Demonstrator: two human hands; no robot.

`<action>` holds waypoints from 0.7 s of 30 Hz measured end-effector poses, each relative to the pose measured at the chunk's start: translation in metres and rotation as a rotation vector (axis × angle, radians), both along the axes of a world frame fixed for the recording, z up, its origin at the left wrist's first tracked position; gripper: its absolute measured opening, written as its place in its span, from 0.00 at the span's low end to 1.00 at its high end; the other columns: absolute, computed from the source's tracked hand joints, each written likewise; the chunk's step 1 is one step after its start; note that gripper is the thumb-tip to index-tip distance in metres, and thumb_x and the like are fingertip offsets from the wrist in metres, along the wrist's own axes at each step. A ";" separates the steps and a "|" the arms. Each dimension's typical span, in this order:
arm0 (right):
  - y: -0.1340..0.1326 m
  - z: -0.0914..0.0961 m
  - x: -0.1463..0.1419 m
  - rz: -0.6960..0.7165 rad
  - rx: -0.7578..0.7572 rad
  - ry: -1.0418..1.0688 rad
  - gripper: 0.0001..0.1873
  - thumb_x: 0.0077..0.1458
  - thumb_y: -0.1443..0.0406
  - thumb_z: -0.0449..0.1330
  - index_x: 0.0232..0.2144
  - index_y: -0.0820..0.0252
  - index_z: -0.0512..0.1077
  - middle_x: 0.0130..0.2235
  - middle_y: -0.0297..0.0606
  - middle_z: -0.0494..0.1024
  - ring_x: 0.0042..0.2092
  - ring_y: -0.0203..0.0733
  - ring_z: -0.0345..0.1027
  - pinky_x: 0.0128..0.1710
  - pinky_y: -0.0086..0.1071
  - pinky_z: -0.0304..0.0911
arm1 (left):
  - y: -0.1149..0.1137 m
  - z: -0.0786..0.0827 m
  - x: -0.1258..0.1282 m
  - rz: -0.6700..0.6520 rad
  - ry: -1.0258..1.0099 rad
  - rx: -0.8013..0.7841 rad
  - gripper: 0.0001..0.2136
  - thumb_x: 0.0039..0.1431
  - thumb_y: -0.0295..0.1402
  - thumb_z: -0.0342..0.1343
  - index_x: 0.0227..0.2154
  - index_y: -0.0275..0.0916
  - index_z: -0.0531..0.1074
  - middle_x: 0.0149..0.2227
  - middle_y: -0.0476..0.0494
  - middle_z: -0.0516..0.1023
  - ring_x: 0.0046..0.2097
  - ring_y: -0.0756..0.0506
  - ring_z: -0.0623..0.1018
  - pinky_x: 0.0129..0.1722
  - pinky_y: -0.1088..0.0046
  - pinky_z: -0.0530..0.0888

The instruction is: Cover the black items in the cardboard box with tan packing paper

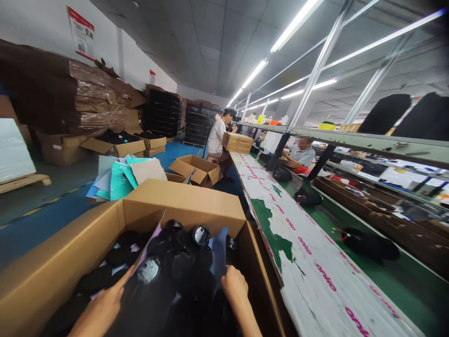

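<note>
1. Two bare hands worked inside a cardboard box (182, 206): the left hand (100, 311) at its near side, the right hand (234, 285) by its right wall.
2. The left fingers (121, 286) lay straight and close together beside a black round moulded unit (149, 285); the right hand's fingers were hidden, so I could not tell whether either hand gripped anything.
3. More black units (201, 235) lay heaped just beyond the fingers, and a thin blue-grey sheet (218, 252) stood just past the right hand.
4. The units looked stiff and fairly light, but their glossy faces seemed slippery — the rounded sides looked the safer hold.
5. To the right of the right hand ran a long workbench (308, 267) covered in printed film.
</note>
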State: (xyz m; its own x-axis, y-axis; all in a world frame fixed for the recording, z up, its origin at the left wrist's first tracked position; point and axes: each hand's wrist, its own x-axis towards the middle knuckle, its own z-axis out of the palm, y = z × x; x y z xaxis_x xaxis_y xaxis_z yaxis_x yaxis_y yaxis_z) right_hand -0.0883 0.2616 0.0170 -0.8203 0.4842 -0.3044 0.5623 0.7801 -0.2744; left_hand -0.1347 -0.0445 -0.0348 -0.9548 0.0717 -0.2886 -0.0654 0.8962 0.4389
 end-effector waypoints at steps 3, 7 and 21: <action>-0.013 0.007 -0.004 0.018 0.000 0.025 0.12 0.66 0.66 0.56 0.49 0.63 0.72 0.48 0.42 0.78 0.50 0.44 0.73 0.52 0.45 0.69 | 0.003 0.006 0.001 -0.006 -0.027 -0.001 0.29 0.65 0.30 0.24 0.66 0.37 0.51 0.48 0.34 0.80 0.53 0.36 0.77 0.45 0.66 0.72; -0.032 0.012 -0.008 0.034 -0.017 0.061 0.11 0.66 0.66 0.55 0.48 0.63 0.72 0.47 0.41 0.78 0.49 0.44 0.74 0.51 0.45 0.69 | 0.002 0.008 0.001 -0.023 -0.067 0.004 0.29 0.65 0.29 0.21 0.67 0.35 0.47 0.48 0.30 0.79 0.55 0.33 0.75 0.46 0.62 0.70; 0.018 -0.033 0.021 0.245 -0.497 0.213 0.16 0.63 0.65 0.60 0.52 0.62 0.70 0.54 0.42 0.75 0.55 0.48 0.69 0.57 0.50 0.63 | -0.002 -0.003 -0.004 -0.014 -0.028 0.025 0.27 0.66 0.30 0.28 0.67 0.36 0.49 0.47 0.31 0.80 0.53 0.35 0.77 0.46 0.65 0.71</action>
